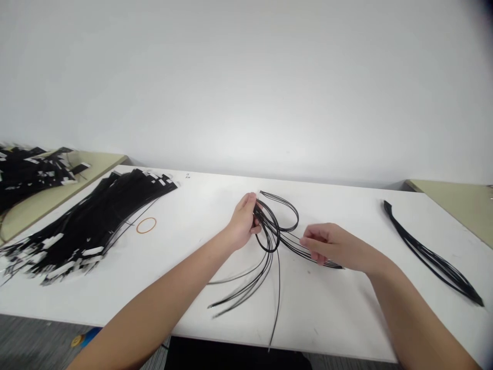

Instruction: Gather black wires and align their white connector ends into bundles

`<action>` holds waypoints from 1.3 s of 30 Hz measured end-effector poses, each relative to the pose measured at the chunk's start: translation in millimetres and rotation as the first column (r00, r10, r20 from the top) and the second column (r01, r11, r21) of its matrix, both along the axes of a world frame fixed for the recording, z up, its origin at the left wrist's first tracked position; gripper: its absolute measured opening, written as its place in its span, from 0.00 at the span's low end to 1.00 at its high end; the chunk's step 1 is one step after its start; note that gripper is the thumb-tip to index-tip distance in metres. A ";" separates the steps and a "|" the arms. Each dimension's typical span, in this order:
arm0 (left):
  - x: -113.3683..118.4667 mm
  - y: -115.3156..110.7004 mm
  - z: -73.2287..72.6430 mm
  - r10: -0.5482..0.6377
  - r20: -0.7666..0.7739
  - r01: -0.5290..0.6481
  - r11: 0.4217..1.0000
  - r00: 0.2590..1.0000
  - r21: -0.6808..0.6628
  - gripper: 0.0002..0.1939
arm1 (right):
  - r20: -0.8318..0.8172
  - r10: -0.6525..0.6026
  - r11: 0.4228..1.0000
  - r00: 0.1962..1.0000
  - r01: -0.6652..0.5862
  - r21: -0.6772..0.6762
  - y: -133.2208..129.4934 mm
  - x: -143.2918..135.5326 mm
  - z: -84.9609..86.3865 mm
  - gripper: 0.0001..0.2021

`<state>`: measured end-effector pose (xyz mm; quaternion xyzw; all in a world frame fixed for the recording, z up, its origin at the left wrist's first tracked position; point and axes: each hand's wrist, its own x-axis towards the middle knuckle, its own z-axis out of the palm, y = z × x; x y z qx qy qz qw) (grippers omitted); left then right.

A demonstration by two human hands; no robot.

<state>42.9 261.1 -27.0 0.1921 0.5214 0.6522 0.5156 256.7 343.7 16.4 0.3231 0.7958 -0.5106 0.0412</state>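
In the middle of the table, my left hand (246, 221) is closed around a bundle of thin black wires (272, 226), bent into loops on its right side. Several loose wire ends fan out toward the table's front edge. Another group of strands runs right, passing beneath my right hand (323, 244). That hand has its fingers curled, with thumb and forefinger pinched at a thin black wire; the exact grip is partly hidden.
A large pile of black wires with white ends (111, 210) lies left, beside an orange rubber band (146, 225). A separate black wire bundle (431, 254) rests at right. More wires (34, 172) sit on a yellowish surface (103, 159) far left. A wall stands behind.
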 end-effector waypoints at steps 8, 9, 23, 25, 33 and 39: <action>6.2 -0.8 4.0 -0.038 0.038 0.037 0.999 0.999 0.018 0.21 | -0.282 -0.341 0.939 0.897 0.313 -0.141 -5.8 -23.1 -17.9 0.17; 6.9 -1.1 3.8 -0.054 0.028 0.053 0.998 0.998 0.013 0.21 | -0.317 -0.405 0.914 0.858 0.370 -0.167 -3.7 -23.3 -18.7 0.17; 15.0 -4.9 -7.3 -0.363 -0.021 0.362 0.932 0.932 -0.025 0.22 | -0.457 -0.608 0.782 0.649 0.587 -0.207 9.1 -19.9 -19.2 0.15; 14.0 -3.5 -7.1 -0.350 -0.004 0.349 0.936 0.937 -0.031 0.23 | -0.472 -0.592 0.783 0.653 0.605 -0.145 10.1 -19.7 -19.7 0.16; 14.0 -2.5 -7.1 -0.358 0.006 0.358 0.933 0.934 -0.042 0.21 | -0.567 -0.422 0.670 0.708 0.664 0.330 9.2 -20.6 -28.9 0.12; 15.8 -2.6 -6.9 -0.348 -0.001 0.348 0.937 0.937 -0.034 0.19 | -0.435 0.024 0.327 0.900 0.404 0.854 6.6 -13.7 -45.3 0.11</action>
